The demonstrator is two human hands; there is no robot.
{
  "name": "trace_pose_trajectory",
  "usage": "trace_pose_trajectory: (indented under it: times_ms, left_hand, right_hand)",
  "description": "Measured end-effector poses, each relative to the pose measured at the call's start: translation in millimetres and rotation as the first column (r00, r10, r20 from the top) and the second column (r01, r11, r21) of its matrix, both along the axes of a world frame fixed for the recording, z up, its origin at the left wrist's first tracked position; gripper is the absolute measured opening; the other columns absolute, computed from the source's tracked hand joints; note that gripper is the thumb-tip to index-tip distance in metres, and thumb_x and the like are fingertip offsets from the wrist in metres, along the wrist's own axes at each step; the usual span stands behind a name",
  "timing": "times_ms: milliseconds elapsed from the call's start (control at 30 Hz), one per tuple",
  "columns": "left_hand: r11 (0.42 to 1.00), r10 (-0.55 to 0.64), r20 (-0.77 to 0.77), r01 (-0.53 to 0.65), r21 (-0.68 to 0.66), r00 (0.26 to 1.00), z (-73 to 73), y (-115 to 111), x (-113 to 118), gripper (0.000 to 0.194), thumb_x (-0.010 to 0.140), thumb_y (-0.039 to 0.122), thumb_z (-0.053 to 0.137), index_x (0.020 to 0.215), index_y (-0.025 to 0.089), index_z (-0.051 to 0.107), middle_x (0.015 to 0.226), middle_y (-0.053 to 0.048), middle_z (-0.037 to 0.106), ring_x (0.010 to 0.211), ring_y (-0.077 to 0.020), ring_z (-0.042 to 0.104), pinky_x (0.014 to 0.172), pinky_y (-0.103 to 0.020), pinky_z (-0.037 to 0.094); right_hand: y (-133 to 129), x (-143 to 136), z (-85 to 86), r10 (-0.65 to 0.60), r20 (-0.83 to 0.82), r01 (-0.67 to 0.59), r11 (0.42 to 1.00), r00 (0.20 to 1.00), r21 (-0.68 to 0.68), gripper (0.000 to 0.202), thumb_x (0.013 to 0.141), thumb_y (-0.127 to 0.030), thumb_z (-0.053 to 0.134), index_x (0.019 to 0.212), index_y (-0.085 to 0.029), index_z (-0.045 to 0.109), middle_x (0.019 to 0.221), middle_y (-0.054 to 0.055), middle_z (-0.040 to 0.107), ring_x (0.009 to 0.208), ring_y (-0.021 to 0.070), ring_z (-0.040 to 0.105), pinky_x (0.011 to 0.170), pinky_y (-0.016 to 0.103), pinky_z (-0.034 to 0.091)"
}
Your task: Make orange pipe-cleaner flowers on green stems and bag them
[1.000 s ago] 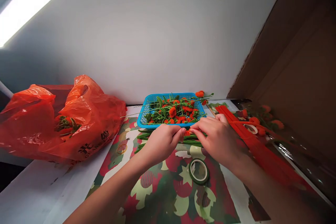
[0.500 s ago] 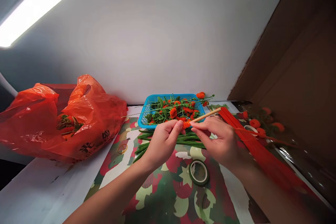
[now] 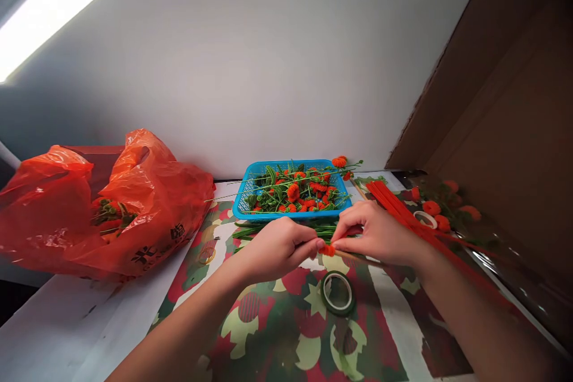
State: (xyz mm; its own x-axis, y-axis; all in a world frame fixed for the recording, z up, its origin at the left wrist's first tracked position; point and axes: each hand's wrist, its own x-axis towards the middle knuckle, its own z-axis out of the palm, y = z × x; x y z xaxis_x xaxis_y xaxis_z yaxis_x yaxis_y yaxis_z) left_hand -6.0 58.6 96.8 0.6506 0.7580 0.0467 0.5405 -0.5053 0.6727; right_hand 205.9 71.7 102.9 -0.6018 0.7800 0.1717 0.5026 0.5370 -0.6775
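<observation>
Head view: both of my operator's hands sit close together over the patterned mat (image 3: pixel 308 310), apart from each other, with one small orange fuzzy piece (image 3: pixel 329 249) spanning the narrow gap. I see the left hand (image 3: pixel 284 248) nearly closed, thumb and forefinger pinching the piece's left end. The right hand (image 3: pixel 376 234) pinches its other end, thumb against forefinger; a thin wooden stick (image 3: pixel 358 258) slants out beneath that hand, and I can't tell how it is gripped.

Behind the hands I have green stems (image 3: pixel 246 231) and a blue basket (image 3: pixel 290 215) of orange flowers (image 3: pixel 293 193); nearer me lies a roll of green tape (image 3: pixel 324 295). Orange strips (image 3: pixel 389 203) lie beyond the right hand. On the orange plastic bag (image 3: pixel 58 233), far left, I read the black character 光; another is creased, and the Latin letters below begin "GUA", the rest unclear.
</observation>
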Motion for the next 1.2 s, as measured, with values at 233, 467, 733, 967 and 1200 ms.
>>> trace_pose_trajectory:
  times_ms: [233,467,733,967,1200]
  left_hand:
    - [0.952,0.282,-0.052,-0.272,0.138,0.958,-0.8,-1,7,0.042,0.093,0.038,0.036,0.057,0.019,0.047,0.049,0.004,0.037,0.044,-0.0103,0.026,0.046,-0.026,0.016]
    - [0.869,0.464,0.08,-0.471,0.153,0.882,-5.4,-2,12,0.04,0.092,0.038,0.036,0.059,0.019,0.044,0.05,0.003,0.038,0.047,-0.0112,0.03,0.049,-0.025,0.018]
    - [0.877,0.479,0.423,-0.441,-0.191,0.769,-12.7,0,14,0.044,0.09,0.048,0.041,0.062,0.016,0.053,0.051,0.006,0.026,0.048,-0.009,0.023,0.047,-0.024,0.018]
    - [0.904,0.378,0.569,-0.158,-0.397,0.73,-15.6,4,10,0.044,0.089,0.05,0.044,0.061,0.016,0.052,0.048,0.008,0.019,0.045,-0.0073,0.013,0.045,-0.025,0.013]
    - [0.992,0.016,0.304,0.024,-0.127,0.953,-13.2,8,-2,0.047,0.091,0.042,0.041,0.057,0.014,0.054,0.05,0.005,0.032,0.047,-0.0069,0.025,0.046,-0.022,0.02]
  right_hand:
    - [-3,-10,-5.0,-0.248,0.02,0.225,0.904,0.968,0.364,0.016,0.085,-0.022,0.063,0.07,-0.022,0.068,0.067,-0.004,0.068,0.063,0.0124,0.058,0.069,0.03,0.033]
    - [-14,-24,-15.4,-0.307,-0.136,0.332,0.795,0.942,0.508,0.015,0.089,-0.018,0.055,0.078,-0.019,0.064,0.069,0.001,0.066,0.068,0.0158,0.058,0.066,0.031,0.035]
    - [-15,-27,-17.6,-0.182,-0.417,0.363,0.836,0.891,0.41,0.01,0.086,-0.017,0.059,0.082,-0.02,0.067,0.067,0.001,0.065,0.067,0.0159,0.058,0.067,0.031,0.045]
    - [-1,-12,-16.9,-0.176,-0.59,0.063,0.976,0.788,-0.207,0.016,0.076,-0.036,0.069,0.075,-0.02,0.07,0.066,0.001,0.063,0.059,0.013,0.054,0.051,0.024,0.04]
    - [13,11,-7.4,0.044,-0.206,-0.15,0.833,0.978,-0.532,0.022,0.073,-0.037,0.067,0.069,-0.015,0.069,0.056,-0.002,0.054,0.05,0.009,0.044,0.047,0.022,0.032]
